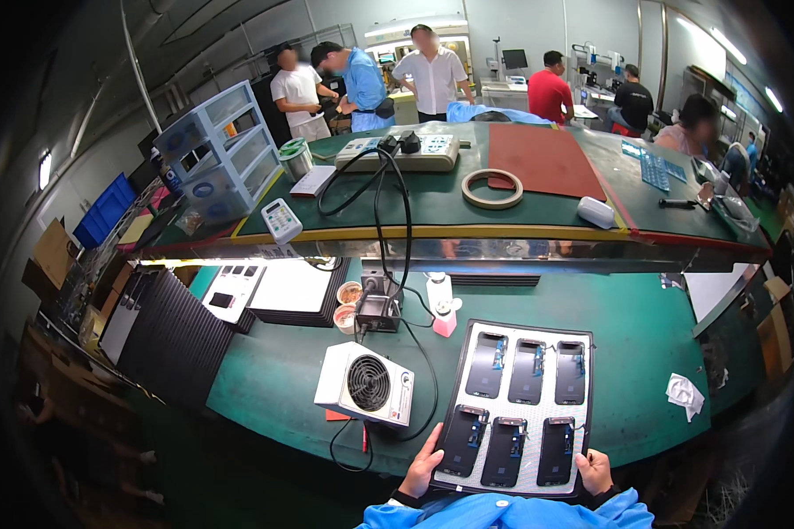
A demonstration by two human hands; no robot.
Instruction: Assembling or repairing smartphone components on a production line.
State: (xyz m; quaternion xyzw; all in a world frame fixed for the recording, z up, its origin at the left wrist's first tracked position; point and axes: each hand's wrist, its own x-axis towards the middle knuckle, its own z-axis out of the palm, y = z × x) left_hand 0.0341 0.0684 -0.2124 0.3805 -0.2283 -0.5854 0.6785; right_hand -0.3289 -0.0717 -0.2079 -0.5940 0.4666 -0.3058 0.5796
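Observation:
A shallow black-edged tray (551, 375) with a white lining is held in front of me at the near edge of the green bench. Two rows of black phone screen panels (503, 463) lie flat in it, with small blue flex strips on them. My left hand (422, 467) grips the tray's near left corner, thumb up over the rim. At the near right corner my right hand (595, 472) is closed round the edge. The undersides of both hands are hidden by the tray.
Left of the tray stands a white fan unit (366, 383) with trailing black cable. Stacked black trays (163, 335) fill the bench's left end. A white bottle (438, 289), a pink block (446, 322) and a crumpled white cloth (685, 397) are nearby. A raised shelf (326, 225) crosses behind; people are beyond.

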